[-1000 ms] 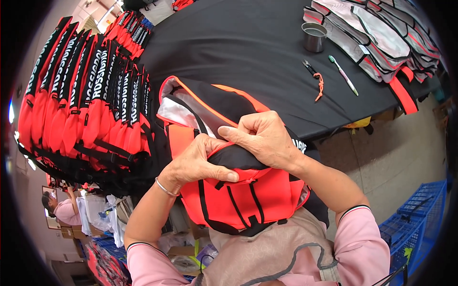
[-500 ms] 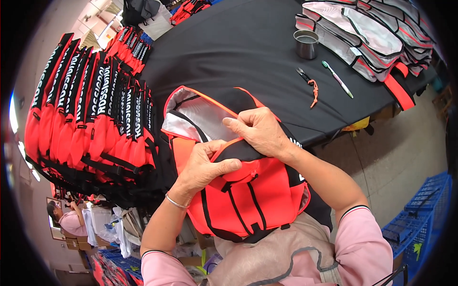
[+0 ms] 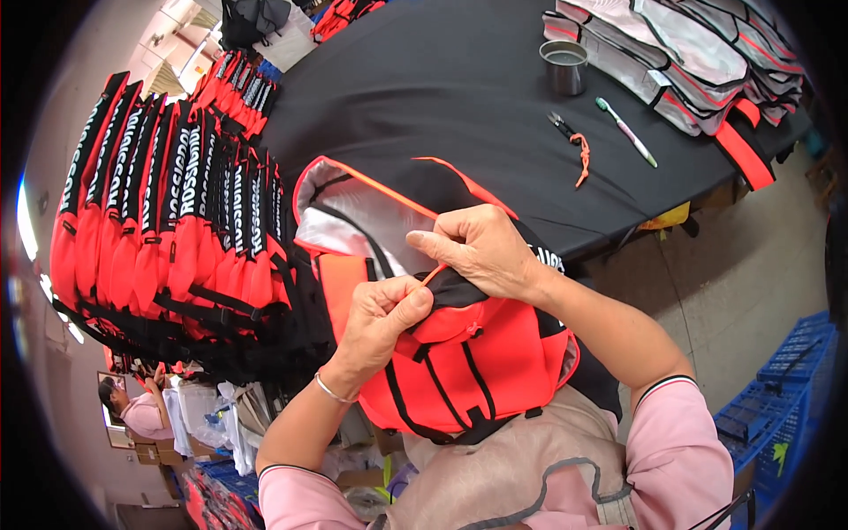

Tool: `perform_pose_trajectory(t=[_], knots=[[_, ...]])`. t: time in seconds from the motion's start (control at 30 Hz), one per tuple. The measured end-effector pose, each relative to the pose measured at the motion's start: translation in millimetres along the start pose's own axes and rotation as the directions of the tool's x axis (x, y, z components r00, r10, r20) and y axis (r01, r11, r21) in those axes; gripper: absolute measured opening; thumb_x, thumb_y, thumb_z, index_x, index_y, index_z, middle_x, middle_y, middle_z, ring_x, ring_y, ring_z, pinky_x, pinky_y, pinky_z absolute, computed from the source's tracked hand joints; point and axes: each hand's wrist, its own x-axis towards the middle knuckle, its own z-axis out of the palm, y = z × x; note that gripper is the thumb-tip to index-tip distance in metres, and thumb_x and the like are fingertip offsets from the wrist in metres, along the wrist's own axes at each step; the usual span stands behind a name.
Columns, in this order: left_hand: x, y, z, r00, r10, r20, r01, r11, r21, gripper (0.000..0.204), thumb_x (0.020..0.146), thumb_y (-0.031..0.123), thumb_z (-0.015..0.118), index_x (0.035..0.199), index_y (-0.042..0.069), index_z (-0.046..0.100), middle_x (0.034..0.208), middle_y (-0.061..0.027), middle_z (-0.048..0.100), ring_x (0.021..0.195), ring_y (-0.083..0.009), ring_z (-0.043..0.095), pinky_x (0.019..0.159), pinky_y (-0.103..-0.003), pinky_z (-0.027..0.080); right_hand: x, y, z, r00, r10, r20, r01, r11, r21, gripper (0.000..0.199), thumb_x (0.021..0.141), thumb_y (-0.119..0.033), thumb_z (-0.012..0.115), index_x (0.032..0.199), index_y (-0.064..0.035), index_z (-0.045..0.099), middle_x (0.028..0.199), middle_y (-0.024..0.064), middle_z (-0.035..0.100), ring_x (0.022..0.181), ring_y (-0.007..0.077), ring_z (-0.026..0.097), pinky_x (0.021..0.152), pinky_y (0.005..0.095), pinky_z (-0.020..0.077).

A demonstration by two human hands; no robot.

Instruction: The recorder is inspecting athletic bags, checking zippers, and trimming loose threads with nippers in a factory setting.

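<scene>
A red and black backpack (image 3: 442, 375) lies against my front at the table's edge, its top unzipped so that the pale grey lining (image 3: 367, 199) shows. My left hand (image 3: 384, 322) pinches the orange-trimmed edge of the opening between thumb and fingers. Just to the right, my right hand (image 3: 481, 252) grips the same edge, its thumb pointing left over the opening. A short stretch of orange trim (image 3: 435, 274) runs between the two hands. Black straps and a small cord toggle show on the bag's front below them.
Finished-looking red and black backpacks (image 3: 168, 212) stand in a row at left. On the black table (image 3: 406, 88) are a metal cup (image 3: 565, 68), thread snips (image 3: 560, 125), a toothbrush (image 3: 625, 131) and grey bag pieces (image 3: 658, 62). Blue crates (image 3: 768, 397) stand at right; a person (image 3: 141, 411) works at far left.
My left hand has closed its thumb down on the bag's edge and shifted slightly right and up. The right hand keeps its hold, and the edge between them is pulled straighter.
</scene>
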Motion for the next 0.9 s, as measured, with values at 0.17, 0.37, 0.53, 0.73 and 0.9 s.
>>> perform_pose_trajectory(t=[0.17,0.37,0.53,0.73,0.9], knots=[[6,-24,12,0.978,-0.136,0.156,0.169,0.959,-0.228,0.033,0.101,0.027,0.057,0.086,0.0,0.069,0.083,0.0032,0.065,0.077,-0.0031,0.055,0.072,-0.022,0.045,0,46,25,0.947,0.119,0.298,-0.212,0.93,0.301,0.048,0.096,-0.029,0.066,0.059,0.0007,0.057,0.054,-0.0016,0.046,0.054,0.0037,0.04,0.049,0.026,0.0375],[17,16,3,0.996,0.062,0.056,-0.08,0.911,0.404,0.034,0.102,0.021,0.057,0.079,-0.004,0.06,0.065,0.003,0.05,0.067,-0.0027,0.042,0.057,-0.024,0.038,7,21,-4,0.974,0.101,0.204,-0.143,0.967,0.208,0.051,0.101,-0.035,0.057,0.062,-0.0028,0.058,0.058,-0.0058,0.049,0.056,0.0039,0.04,0.051,0.0245,0.0364],[54,41,5,0.758,0.642,0.118,-0.517,0.48,0.708,0.016,0.094,0.013,0.065,0.086,0.0,0.069,0.075,-0.0057,0.061,0.067,-0.0184,0.054,0.062,-0.031,0.045,8,-25,-39,0.883,0.124,0.453,-0.275,0.918,0.285,0.04,0.094,-0.039,0.066,0.077,-0.0028,0.065,0.071,-0.0064,0.052,0.069,0.0043,0.043,0.065,0.024,0.0388],[52,62,-26,0.882,0.43,0.191,-0.444,0.629,0.638,0.016,0.086,0.016,0.075,0.09,0.001,0.072,0.078,-0.0062,0.065,0.072,-0.016,0.062,0.067,-0.029,0.05,12,-48,-58,0.828,0.188,0.528,-0.387,0.873,0.297,0.031,0.078,-0.019,0.08,0.1,0.0011,0.072,0.084,-0.001,0.066,0.079,0.0064,0.057,0.076,0.0235,0.0465],[51,72,-20,0.816,0.55,0.176,-0.499,0.517,0.696,0.014,0.09,0.014,0.069,0.088,0.0,0.071,0.073,-0.0095,0.065,0.066,-0.0202,0.063,0.061,-0.03,0.05,5,-42,-46,0.877,0.142,0.459,-0.39,0.768,0.507,0.058,0.063,-0.01,0.089,0.115,0.0035,0.067,0.098,0.0057,0.071,0.087,0.0122,0.065,0.086,0.027,0.0516]])
